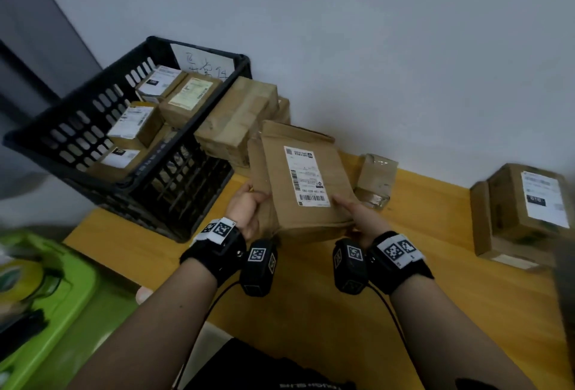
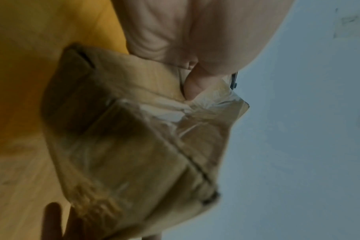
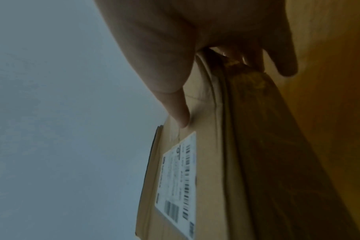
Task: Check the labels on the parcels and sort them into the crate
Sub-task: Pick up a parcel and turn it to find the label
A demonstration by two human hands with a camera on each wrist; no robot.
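Note:
I hold a flat brown cardboard parcel [image 1: 298, 178] above the wooden table [image 1: 311, 296], tilted so its white shipping label [image 1: 306, 176] faces me. My left hand [image 1: 249, 206] grips its lower left corner, thumb on the top face. My right hand [image 1: 357, 215] grips the lower right corner with the thumb beside the label. In the left wrist view the taped underside of the parcel [image 2: 138, 138] fills the frame. The right wrist view shows the label [image 3: 179, 183] and my thumb [image 3: 175, 104] pressed on the cardboard. The black plastic crate [image 1: 102, 128] stands at the left with several labelled parcels inside.
A stack of brown parcels [image 1: 239, 119] leans between the crate and the wall. A small taped box [image 1: 375, 179] sits behind my right hand. Two stacked parcels [image 1: 522, 212] lie at the table's right. A green tray [image 1: 40, 296] lies off the table's left.

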